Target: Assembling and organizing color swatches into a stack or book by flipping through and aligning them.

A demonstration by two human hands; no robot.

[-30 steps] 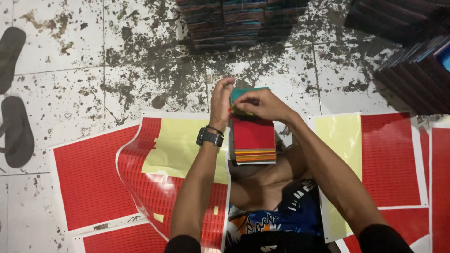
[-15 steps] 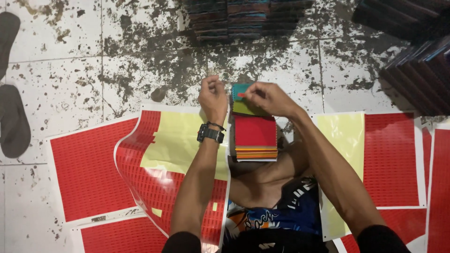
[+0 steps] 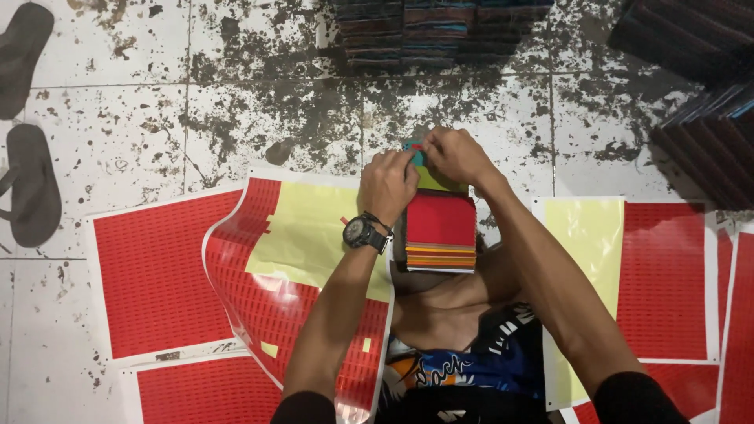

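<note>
Far left on tiled floor (image 3: 259, 86): two sandals (image 3: 31, 184), out of the way. Next, red sticker sheets (image 3: 157, 275), one curled w/ yellow backing (image 3: 314, 235) exposed where stickers already peeled, kept close for easy reach. Left hand (image 3: 387, 184), watch (image 3: 363, 232) on wrist, fingers closed in a pinch at top edge of teal piece (image 3: 418, 155), prob. steadying it. Colored stack (image 3: 441, 235) rests on knee just below both hands, red on top, so work stays near body. Right hand (image 3: 454, 153) also pinched shut on same teal piece, fingertips touching left's. Further right: more sheets (image 3: 660, 283), dark stacks (image 3: 707, 133) at top.
</note>
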